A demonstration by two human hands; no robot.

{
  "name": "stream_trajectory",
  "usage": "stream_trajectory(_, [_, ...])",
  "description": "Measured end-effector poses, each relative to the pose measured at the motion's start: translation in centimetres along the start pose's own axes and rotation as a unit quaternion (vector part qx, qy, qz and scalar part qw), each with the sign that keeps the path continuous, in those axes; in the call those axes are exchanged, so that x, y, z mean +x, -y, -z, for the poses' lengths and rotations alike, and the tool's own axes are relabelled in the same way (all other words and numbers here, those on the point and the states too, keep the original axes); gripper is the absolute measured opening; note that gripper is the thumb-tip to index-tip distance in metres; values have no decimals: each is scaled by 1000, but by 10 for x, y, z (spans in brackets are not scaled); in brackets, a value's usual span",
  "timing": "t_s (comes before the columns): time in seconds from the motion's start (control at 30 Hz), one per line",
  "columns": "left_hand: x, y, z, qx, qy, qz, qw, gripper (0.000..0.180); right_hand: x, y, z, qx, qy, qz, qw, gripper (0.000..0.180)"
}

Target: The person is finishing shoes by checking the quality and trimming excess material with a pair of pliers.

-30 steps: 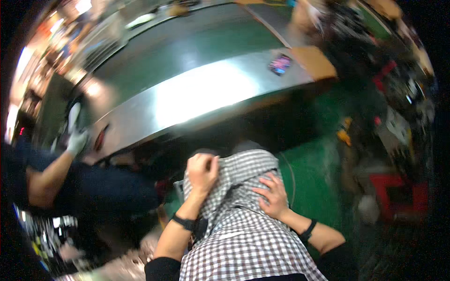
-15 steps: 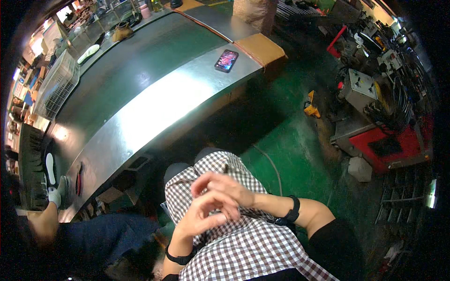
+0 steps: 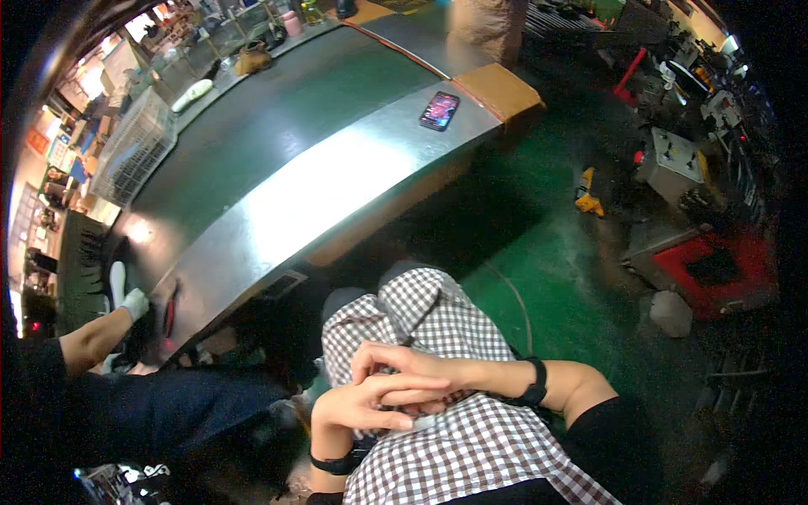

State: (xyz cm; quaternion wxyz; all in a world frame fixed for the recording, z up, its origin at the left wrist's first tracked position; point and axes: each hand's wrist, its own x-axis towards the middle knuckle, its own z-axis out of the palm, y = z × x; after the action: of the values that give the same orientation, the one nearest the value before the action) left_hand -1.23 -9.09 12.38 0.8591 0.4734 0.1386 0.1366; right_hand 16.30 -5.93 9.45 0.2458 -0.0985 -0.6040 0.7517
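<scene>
Both my hands rest together against my black-and-white checked apron (image 3: 421, 311), low in the picture. My right hand (image 3: 406, 368) lies on top, its fingers stretched to the left across my left hand (image 3: 358, 410). A black watch (image 3: 534, 392) sits on my right wrist and a black band (image 3: 337, 463) on my left wrist. I see nothing held in either hand, though the palms are hidden where the hands overlap.
A long steel-edged table (image 3: 311, 202) with a dark green top runs ahead, with a smartphone (image 3: 439, 110) near its right end. At the left, a co-worker's white-gloved hand (image 3: 133, 303) rests on the table. The green floor (image 3: 547, 252) holds a yellow tool (image 3: 588, 193) and a red machine (image 3: 715, 269).
My hands were apart on the checked cloth a second ago; they have come together, the right now lying over the left. The view has swung so the table sits further left.
</scene>
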Motion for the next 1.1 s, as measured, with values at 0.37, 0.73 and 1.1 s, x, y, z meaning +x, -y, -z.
stream_trajectory(0.37, [38,-67,-42,111,-25,32,993,79,14,-1,-3,427,123,-80,892,53])
stream_trajectory(0.73, [149,-97,-85,140,298,-34,944,67,50,21,23,252,165,-30,953,44])
stream_trajectory(1.1, [134,-107,-104,210,251,16,945,60,77,-13,6,164,209,-31,964,36])
